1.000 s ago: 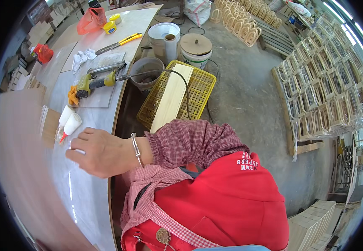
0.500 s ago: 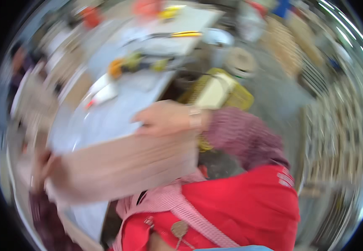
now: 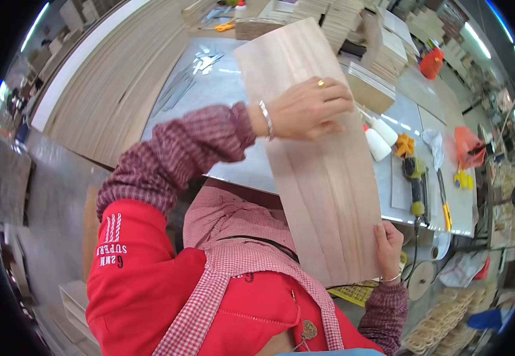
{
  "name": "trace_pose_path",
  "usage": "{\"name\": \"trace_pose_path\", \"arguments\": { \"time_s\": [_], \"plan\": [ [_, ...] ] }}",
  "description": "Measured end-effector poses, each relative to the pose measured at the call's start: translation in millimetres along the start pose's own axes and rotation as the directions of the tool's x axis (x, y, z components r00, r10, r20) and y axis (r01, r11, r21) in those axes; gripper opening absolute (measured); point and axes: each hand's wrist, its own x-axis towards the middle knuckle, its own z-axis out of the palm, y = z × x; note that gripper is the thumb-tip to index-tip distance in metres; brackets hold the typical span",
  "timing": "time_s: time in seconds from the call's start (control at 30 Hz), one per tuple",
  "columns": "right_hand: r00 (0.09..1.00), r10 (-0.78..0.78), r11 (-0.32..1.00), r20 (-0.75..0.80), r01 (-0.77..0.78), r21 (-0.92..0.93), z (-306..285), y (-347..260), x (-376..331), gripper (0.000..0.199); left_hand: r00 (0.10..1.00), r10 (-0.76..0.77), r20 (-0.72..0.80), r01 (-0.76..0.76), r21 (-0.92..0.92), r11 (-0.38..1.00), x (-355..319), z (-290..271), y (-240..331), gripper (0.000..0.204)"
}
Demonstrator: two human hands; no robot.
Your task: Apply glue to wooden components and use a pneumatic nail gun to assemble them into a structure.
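A long pale wooden board (image 3: 322, 172) is held over the grey metal worktable (image 3: 219, 101), one end toward my chest and the other pointing away. My left hand (image 3: 308, 110), with a ring and a bracelet, lies on the board's upper face, its fingers curled at the right edge. My right hand (image 3: 388, 242) grips the near right corner of the board from the side. The board hides part of the tabletop beneath it.
Two white glue bottles (image 3: 379, 137), a yellow power tool (image 3: 414, 178), a yellow-handled cutter (image 3: 445, 204), a white cloth (image 3: 432, 142) and an orange bag (image 3: 465, 145) lie on the table's right. Stacked boards (image 3: 340, 18) stand at the back, large sheets (image 3: 109, 77) at left.
My left hand was flat on the tabletop near the glue bottles. The board has since been lifted and swung across; both hands now hold it, and the view has turned.
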Motion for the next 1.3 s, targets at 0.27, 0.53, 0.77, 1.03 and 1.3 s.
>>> {"name": "trace_pose_path", "arguments": {
  "time_s": [0.27,0.53,0.77,1.03,1.3],
  "plan": [
    [0.995,0.104,0.978,0.004,-0.103,0.180,72.1,-10.7,86.8,0.021,0.722,-0.679,-0.135,0.652,-0.196,0.732,-128.2,3.3,37.3,0.037],
    [0.978,0.209,0.920,0.025,-0.205,0.333,164.2,-31.1,144.6,0.032,0.333,-0.942,0.046,0.724,-0.652,0.224,-174.7,10.4,30.5,0.037],
    [0.963,0.254,0.877,0.091,-0.269,0.399,226.9,-20.9,177.7,0.029,0.338,-0.937,-0.092,0.783,-0.525,0.334,-210.2,2.0,-15.6,0.036],
    [0.961,0.254,0.820,0.108,-0.273,0.503,268.7,-14.6,193.0,0.033,0.334,-0.934,-0.125,0.831,-0.428,0.355,-226.0,4.7,-48.6,0.034],
    [0.983,0.150,0.983,0.109,-0.160,0.093,266.3,37.1,192.5,0.028,0.339,-0.941,-0.007,0.903,-0.277,0.327,-284.1,18.7,-71.2,0.047]
  ]
}}
